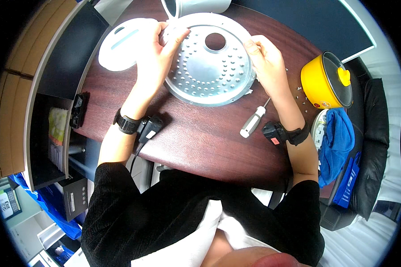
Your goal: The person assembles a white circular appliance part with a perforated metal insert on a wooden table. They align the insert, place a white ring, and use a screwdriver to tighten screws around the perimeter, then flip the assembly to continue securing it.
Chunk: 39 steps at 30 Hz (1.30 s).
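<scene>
Both hands hold a round, dimpled metal plate (208, 71) with a hole near its far side, above the far part of the table. My left hand (161, 48) grips its left rim, thumb on top. My right hand (266, 57) pinches the right rim between thumb and fingers. Left of the plate lies an oval white plastic cover (120, 53) with a slot, partly behind my left hand. A screwdriver (254, 122) with a grey and white handle lies near my right forearm. Several small screws (300, 88) are scattered to the right.
A yellow pot (314, 82) with a glass lid stands at the right edge of the dark red table (200, 138). Beside it lies a blue cloth (337, 142). A white cylindrical body (202, 6) stands at the far edge. Open shelving (51, 115) borders the left side.
</scene>
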Motion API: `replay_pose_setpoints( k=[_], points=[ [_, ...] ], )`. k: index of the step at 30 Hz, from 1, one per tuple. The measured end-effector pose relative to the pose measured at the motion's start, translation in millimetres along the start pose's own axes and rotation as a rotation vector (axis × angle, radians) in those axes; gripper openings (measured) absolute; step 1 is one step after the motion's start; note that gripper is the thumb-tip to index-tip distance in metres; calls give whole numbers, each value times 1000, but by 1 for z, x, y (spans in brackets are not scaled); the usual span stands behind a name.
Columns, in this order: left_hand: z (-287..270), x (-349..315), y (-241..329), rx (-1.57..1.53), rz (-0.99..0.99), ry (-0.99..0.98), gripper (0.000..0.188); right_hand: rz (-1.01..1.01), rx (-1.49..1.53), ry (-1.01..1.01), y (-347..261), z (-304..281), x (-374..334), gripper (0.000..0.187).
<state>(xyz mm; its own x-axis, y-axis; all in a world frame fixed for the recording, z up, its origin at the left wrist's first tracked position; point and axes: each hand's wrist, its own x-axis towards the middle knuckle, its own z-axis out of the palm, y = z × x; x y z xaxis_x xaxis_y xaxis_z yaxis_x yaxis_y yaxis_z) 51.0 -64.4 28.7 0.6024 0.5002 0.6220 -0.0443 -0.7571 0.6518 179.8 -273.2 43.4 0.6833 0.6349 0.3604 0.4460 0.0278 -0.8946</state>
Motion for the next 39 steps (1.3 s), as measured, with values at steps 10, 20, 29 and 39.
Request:
replay_pose_setpoints(
  k=[10, 20, 29, 39],
  points=[
    [-1, -1, 2, 6, -17, -32, 42, -88, -97, 60, 11, 3, 0, 36],
    [1, 0, -7, -9, -12, -96, 42, -36, -139, 60, 11, 4, 0, 35],
    [5, 1, -11, -66, -72, -233, 49, 88, -134, 44, 37, 0, 4, 36],
    [14, -3, -26, -12, -183, -396, 51, 209, -190, -51, 78, -8, 14, 39]
  ],
)
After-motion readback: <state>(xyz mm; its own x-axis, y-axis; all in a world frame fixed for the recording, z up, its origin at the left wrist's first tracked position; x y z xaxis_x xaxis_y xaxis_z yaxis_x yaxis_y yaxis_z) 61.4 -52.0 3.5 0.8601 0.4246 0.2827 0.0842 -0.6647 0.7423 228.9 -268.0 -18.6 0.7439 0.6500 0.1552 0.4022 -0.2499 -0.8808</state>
